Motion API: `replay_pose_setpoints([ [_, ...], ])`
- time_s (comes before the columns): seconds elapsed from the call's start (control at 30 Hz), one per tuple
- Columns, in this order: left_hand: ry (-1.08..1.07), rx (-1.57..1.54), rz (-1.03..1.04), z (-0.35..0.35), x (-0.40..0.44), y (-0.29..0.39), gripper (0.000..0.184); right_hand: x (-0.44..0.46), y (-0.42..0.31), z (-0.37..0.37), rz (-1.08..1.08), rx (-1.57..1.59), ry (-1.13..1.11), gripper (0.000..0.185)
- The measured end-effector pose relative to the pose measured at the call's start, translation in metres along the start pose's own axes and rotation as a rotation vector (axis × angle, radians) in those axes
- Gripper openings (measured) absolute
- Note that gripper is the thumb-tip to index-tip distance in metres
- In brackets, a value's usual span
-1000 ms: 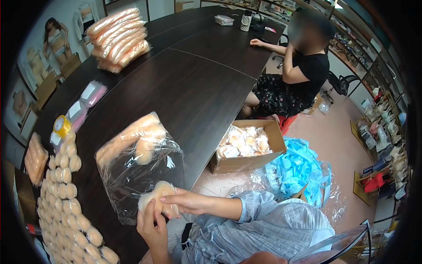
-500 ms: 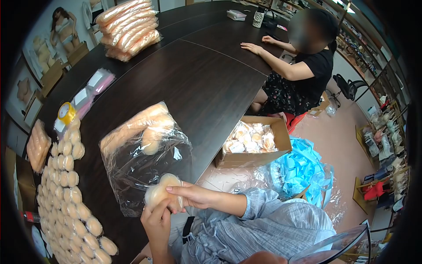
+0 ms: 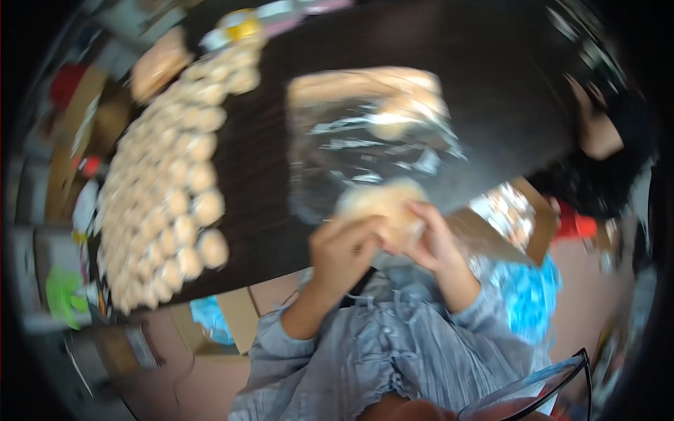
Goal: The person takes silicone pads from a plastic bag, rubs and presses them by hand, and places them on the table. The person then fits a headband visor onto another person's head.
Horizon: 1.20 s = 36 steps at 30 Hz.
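A pair of beige rounded pads (image 3: 386,203) is held between my two hands at the table's front edge. My left hand (image 3: 344,252) grips the pads from the left, fingers bent round their lower edge. On the right side, my right hand (image 3: 437,240) pinches them with the thumb on top. Just beyond the hands lies a clear plastic bag (image 3: 351,144) with beige pads in its far part. Many wrapped beige pads (image 3: 179,203) stand in tight rows on the left of the table. Motion blurs the whole view.
The dark table (image 3: 260,175) has yellow tape (image 3: 240,25) and a wrapped beige pack (image 3: 160,64) at its far left. An open carton (image 3: 540,217) of wrapped items and blue material (image 3: 523,298) are at the right, near a seated person (image 3: 597,154). Another carton (image 3: 239,316) is below.
The view has swung left and down, so things appear shifted right and another carton shows below the table. Both hands still hold the pads. The other person is now at the right edge.
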State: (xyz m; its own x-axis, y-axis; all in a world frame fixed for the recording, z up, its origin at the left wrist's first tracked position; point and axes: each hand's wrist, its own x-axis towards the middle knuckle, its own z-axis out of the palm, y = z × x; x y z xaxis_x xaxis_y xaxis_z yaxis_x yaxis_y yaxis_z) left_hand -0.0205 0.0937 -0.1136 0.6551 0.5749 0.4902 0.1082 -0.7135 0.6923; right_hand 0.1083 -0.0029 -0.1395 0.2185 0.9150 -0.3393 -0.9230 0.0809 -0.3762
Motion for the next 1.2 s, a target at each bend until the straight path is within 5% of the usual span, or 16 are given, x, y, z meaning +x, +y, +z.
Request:
replay_pose_setpoints([
  [0.1, 0.057, -0.074, 0.003, -0.003, -0.01, -0.006, 0.032, -0.003, 0.004, 0.007, -0.012, -0.063, 0.014, 0.034],
  [0.13, 0.099, -0.087, 0.007, 0.0, -0.009, -0.005, 0.033, -0.006, 0.001, 0.012, -0.021, -0.133, 0.255, 0.034],
  [0.33, 0.056, -0.295, -0.289, -0.011, -0.015, -0.002, 0.021, 0.005, 0.006, -0.007, 0.0, -0.205, 0.005, 0.041],
  [0.5, 0.124, -0.285, -0.23, -0.024, -0.022, -0.01, 0.027, 0.014, 0.01, -0.001, -0.026, -0.346, 0.208, 0.041],
  [0.67, 0.234, -0.238, 0.04, -0.032, -0.016, -0.007, 0.024, 0.014, 0.009, 0.009, 0.069, -0.421, 0.041, 0.04],
  [0.77, 0.209, -0.135, 0.163, -0.031, -0.014, -0.022, 0.023, 0.007, 0.021, 0.027, 0.037, -0.422, 0.268, 0.033],
  [0.83, 0.191, -0.076, 0.01, -0.032, -0.011, -0.02, 0.03, 0.008, 0.012, 0.019, 0.169, -0.44, -0.039, 0.042],
  [0.93, 0.096, -0.065, -0.058, -0.026, -0.009, -0.012, 0.034, 0.001, 0.008, 0.025, 0.117, -0.347, -0.002, 0.046],
  [1.2, -0.043, 0.075, 0.141, 0.002, 0.005, 0.001, 0.025, -0.005, -0.006, 0.001, 0.078, -0.296, -0.106, 0.047],
])
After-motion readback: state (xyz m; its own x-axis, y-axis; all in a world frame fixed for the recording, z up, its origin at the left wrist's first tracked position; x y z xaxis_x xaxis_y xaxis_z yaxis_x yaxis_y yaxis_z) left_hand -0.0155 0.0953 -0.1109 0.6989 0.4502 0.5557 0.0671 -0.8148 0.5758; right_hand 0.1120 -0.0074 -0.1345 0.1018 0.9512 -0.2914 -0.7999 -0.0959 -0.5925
